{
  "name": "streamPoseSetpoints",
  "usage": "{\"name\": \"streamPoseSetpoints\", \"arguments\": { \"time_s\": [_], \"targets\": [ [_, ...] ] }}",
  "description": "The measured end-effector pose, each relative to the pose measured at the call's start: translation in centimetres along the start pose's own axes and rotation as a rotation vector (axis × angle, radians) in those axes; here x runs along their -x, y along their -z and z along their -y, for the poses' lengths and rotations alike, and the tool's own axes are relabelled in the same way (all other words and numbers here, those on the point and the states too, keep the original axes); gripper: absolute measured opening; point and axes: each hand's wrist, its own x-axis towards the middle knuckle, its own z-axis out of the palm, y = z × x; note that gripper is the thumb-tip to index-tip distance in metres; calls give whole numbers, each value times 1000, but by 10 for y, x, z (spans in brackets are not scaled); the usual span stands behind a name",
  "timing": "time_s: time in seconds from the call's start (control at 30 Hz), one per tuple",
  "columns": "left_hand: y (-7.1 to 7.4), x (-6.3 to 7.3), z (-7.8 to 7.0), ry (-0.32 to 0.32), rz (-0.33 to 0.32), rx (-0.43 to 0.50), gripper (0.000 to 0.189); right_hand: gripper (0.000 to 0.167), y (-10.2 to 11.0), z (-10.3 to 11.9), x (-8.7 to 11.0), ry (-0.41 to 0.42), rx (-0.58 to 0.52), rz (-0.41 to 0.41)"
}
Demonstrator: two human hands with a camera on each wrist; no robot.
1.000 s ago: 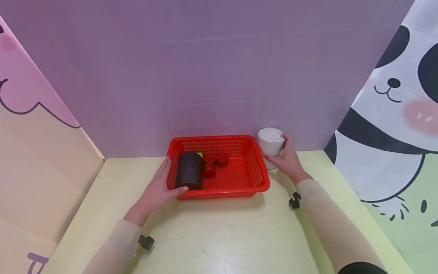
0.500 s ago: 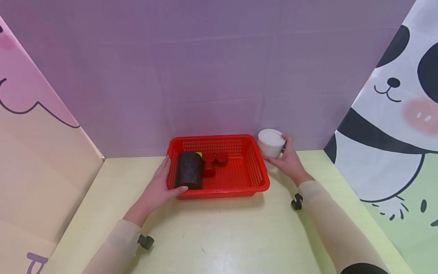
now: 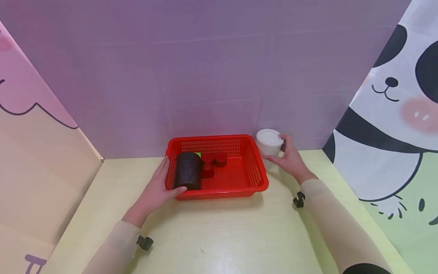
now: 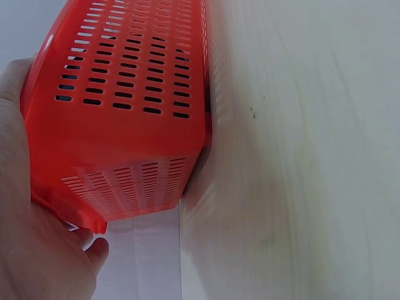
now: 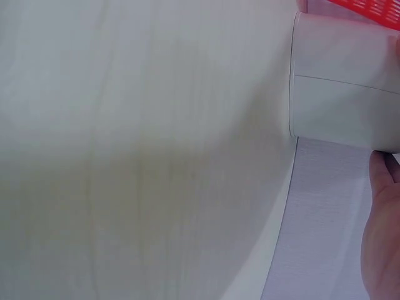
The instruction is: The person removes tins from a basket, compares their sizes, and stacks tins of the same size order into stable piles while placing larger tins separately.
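Observation:
In the head view, my left hand [image 3: 157, 188] grips the near left corner of a red plastic basket [image 3: 236, 193]. Its thumb lies over the front rim and its fingers run along the left side. Inside are a dark cylinder [image 3: 187, 171], several small red cylinders [image 3: 207, 170] and a bright green piece [image 3: 198, 155], mostly hidden. My right hand [image 3: 291, 160] holds a white lidded canister [image 3: 268, 144] from its right, thumb at the front and fingers at the far side. The canister [image 5: 344, 81] stands upright just right of the basket, a seam showing in the right wrist view.
A pale wooden table [image 3: 219, 236] carries everything. Directly behind the basket and canister rises a purple cloth backdrop [image 3: 212, 76]. Printed panels flank the table, with a panda panel [image 3: 386, 152] on the right.
The right wrist has shifted slightly right and down while its hand stays on the canister. The left hand and basket hold their place; the head view has drifted a little.

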Motion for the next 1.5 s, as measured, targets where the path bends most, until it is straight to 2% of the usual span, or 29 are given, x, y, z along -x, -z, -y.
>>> {"name": "streamPoseSetpoints", "arguments": {
  "time_s": [0.37,0.73,0.97,1.1,1.2,1.33,1.5],
  "targets": [
    [-2,0,3,5,-4,7,135,107,-1,-2,2,1,-35,-1],
    [-3,0,5,-2,0,10,136,109,4,2,4,-24,16,28],
    [-3,0,5,1,-1,12,135,106,10,5,6,25,-2,-14],
    [-2,-1,3,5,-3,9,135,103,14,11,6,17,24,-61],
    [-2,-1,2,9,-1,10,136,98,16,18,5,58,46,-118],
    [-1,-1,0,16,2,13,136,91,17,33,0,166,49,-179],
    [0,-2,1,18,-3,13,136,81,11,58,-9,296,70,-176]
  ]
}}
